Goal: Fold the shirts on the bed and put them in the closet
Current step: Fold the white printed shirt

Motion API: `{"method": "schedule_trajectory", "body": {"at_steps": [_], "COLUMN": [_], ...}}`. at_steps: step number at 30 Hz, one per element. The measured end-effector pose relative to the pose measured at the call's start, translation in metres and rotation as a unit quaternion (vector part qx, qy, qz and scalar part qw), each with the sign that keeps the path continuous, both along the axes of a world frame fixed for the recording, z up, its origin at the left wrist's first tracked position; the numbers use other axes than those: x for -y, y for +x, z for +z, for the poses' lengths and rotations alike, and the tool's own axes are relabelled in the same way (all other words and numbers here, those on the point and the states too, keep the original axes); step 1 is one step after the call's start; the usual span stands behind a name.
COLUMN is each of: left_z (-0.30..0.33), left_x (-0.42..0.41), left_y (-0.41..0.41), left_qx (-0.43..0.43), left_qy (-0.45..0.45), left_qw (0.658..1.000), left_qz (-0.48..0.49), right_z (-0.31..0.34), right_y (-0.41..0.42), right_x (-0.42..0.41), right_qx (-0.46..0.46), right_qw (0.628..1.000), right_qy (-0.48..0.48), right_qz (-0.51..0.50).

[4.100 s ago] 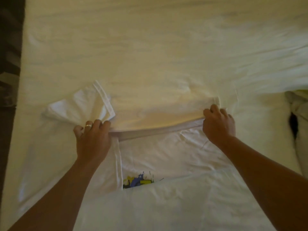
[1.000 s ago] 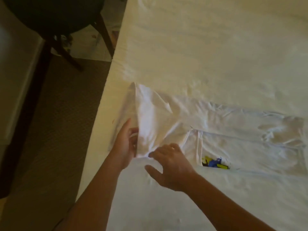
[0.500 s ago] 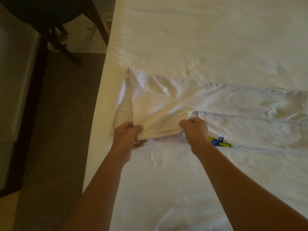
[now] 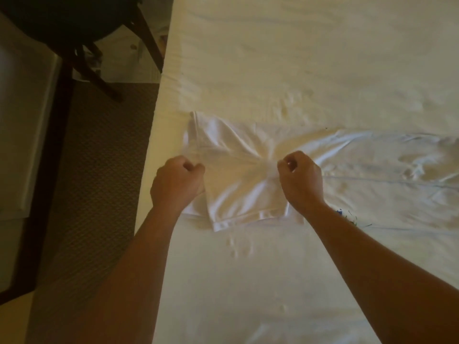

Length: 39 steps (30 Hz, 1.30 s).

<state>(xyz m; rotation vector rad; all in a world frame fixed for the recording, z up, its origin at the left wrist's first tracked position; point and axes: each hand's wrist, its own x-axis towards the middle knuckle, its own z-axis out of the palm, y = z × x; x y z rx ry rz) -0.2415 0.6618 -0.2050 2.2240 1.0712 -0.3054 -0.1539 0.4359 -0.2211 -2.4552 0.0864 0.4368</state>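
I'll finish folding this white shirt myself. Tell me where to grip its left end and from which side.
Grip the white shirt along its near hemmed edge, coming from the near side of the bed: that edge lies flat, doubled and free, and it seems easy to pinch at both corners.

White shirt [image 4: 248, 175] on bed [image 4: 298, 58]

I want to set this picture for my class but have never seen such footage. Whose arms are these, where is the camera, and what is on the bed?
There is no machine here. The camera is worn on a person's head and looks down at their own arms. A white shirt lies partly folded on a bed covered in a pale sheet. The left hand and right hand, both with curled fingers, grip the shirt's folded left end. A dark chair stands on the floor beside the bed.
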Motion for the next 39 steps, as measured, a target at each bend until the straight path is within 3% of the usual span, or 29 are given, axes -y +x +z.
{"method": "schedule_trajectory", "body": {"at_steps": [4, 12, 20, 23, 27, 32, 36, 39], "left_z": [-0.010, -0.035, -0.049, -0.046, -0.052, -0.053, -0.045, -0.059], "left_x": [-0.020, -0.035, -0.055, -0.053, -0.061, -0.068, -0.042, -0.019], "left_y": [0.049, 0.109, 0.104, 0.109, 0.114, 0.120, 0.095, 0.061], "left_qx": [0.099, 0.088, 0.107, 0.098, 0.024, 0.076, 0.173, 0.098], "left_qy": [0.006, -0.018, -0.013, 0.059, 0.142, 0.168, 0.247, 0.245], "left_qw": [0.994, 0.992, 0.985, 0.992, 0.985, 0.980, 0.927, 0.888], "left_qz": [0.038, 0.093, 0.131, 0.046, -0.092, -0.071, -0.222, -0.377], "right_z": [-0.011, -0.034, -0.045, -0.046, -0.047, -0.046, -0.038, -0.048], "right_y": [0.039, 0.083, 0.100, 0.097, 0.100, 0.093, 0.052, 0.014], "right_x": [-0.023, -0.060, -0.069, -0.070, -0.067, -0.065, -0.053, -0.035], "right_qx": [0.044, 0.054, 0.045, 0.065, 0.062, 0.102, 0.216, 0.207], "right_qw": [0.996, 0.981, 0.987, 0.984, 0.981, 0.981, 0.957, 0.944], "right_qy": [-0.025, -0.063, -0.085, -0.094, -0.097, -0.076, -0.070, -0.095], "right_qz": [0.069, 0.175, 0.130, 0.140, 0.157, 0.149, 0.180, 0.240]}}
